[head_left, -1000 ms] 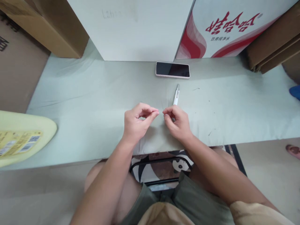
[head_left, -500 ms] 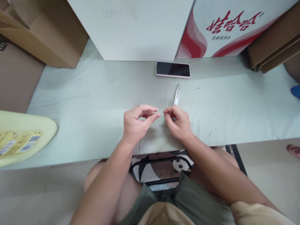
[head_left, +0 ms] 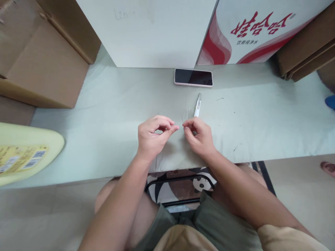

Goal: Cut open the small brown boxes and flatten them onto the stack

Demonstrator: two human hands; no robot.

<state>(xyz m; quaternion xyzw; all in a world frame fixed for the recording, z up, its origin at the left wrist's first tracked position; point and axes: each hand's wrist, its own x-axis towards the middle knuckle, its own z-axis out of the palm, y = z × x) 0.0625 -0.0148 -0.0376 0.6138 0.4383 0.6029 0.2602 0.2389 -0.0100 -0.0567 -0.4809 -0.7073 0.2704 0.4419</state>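
My right hand is closed, thumb and index finger pinched together around a thin, needle-like strand that rises from the fingertips; its exact kind is too fine to tell. Just left of it, my left hand has its thumb against or very near the curled index finger. Anything between those fingertips is too small to make out. A small gap separates the two hands above the table's front edge. Right behind my right hand lies a white utility knife, its tip pointing away from me.
A phone lies face up on the pale tablecloth. Behind stand a white box and a red-and-white carton. Brown cardboard boxes occupy the left, more cardboard the right. A yellow-green bottle lies at front left.
The fingers of my left hand have drawn closer to the thumb. At the left, a cardboard box has shifted toward me. My right hand keeps its pinch in place.
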